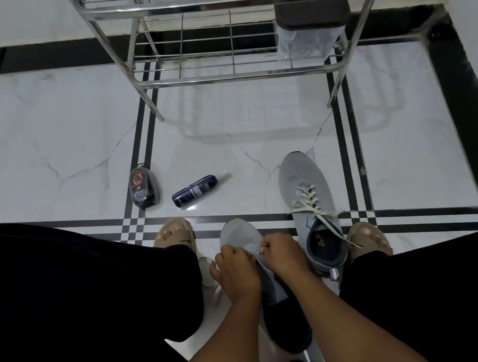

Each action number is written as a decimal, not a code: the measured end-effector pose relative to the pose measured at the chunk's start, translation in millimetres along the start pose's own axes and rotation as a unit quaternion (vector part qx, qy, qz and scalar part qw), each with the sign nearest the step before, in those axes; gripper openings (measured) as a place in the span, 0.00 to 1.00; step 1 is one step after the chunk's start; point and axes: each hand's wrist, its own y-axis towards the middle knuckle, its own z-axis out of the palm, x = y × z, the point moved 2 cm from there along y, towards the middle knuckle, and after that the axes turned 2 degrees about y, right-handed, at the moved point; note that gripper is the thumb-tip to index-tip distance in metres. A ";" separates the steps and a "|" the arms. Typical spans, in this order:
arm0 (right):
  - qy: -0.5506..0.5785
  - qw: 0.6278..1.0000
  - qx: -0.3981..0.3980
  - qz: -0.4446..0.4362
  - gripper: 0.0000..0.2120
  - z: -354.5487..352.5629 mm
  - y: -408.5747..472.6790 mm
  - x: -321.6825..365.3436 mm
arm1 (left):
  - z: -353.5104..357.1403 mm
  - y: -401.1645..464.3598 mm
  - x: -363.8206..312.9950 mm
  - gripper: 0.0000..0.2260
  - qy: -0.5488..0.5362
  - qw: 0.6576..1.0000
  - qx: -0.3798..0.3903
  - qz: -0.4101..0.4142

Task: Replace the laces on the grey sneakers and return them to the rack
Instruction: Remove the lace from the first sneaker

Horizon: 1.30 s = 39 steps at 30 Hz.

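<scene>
Hands [238,266] [279,252] grip lace [260,252] on near sneaker [239,233].

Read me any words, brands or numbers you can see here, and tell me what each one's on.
Nothing can be read.
Spray bottle: white label print, too small.
Polish sponge case: red and white label, blurred.
Laced sneaker: gold insole logo, too small to make out.
</scene>
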 end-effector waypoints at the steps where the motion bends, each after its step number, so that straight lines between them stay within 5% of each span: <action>1: -0.010 1.000 -0.001 -0.001 0.11 1.6 1.7 -0.2 | 0.8 -1.6 0.2 0.08 -0.006 1.000 -0.002 0.001; 9: -0.047 0.999 -0.005 0.014 0.13 7.5 5.5 -0.1 | 4.3 -4.2 1.5 0.08 -0.024 1.000 0.001 0.005; 15: 0.026 0.998 0.013 0.049 0.13 7.3 1.7 -5.7 | 6.5 5.0 3.9 0.09 -0.005 0.999 0.034 0.025; 21: 0.040 0.993 0.108 0.036 0.12 10.5 -27.8 -18.3 | 3.5 9.7 2.7 0.09 -0.020 0.996 0.067 0.055; 24: -0.038 0.997 0.067 -0.002 0.12 12.8 -35.7 -19.9 | -0.2 10.1 -2.3 0.08 -0.046 0.992 0.087 0.077; 28: 0.006 1.000 -0.003 0.018 0.13 3.0 -43.1 -14.4 | -12.6 12.1 -7.0 0.09 -0.065 0.986 0.112 0.105; 34: -0.001 1.000 -0.011 0.012 0.23 -10.3 -46.3 -8.3 | -14.8 12.4 1.0 0.03 -0.172 0.975 0.125 0.059; 39: -0.008 1.000 -0.011 0.017 0.21 -12.4 -45.7 -6.5 | -21.5 9.7 1.4 0.04 -0.214 0.966 0.137 0.043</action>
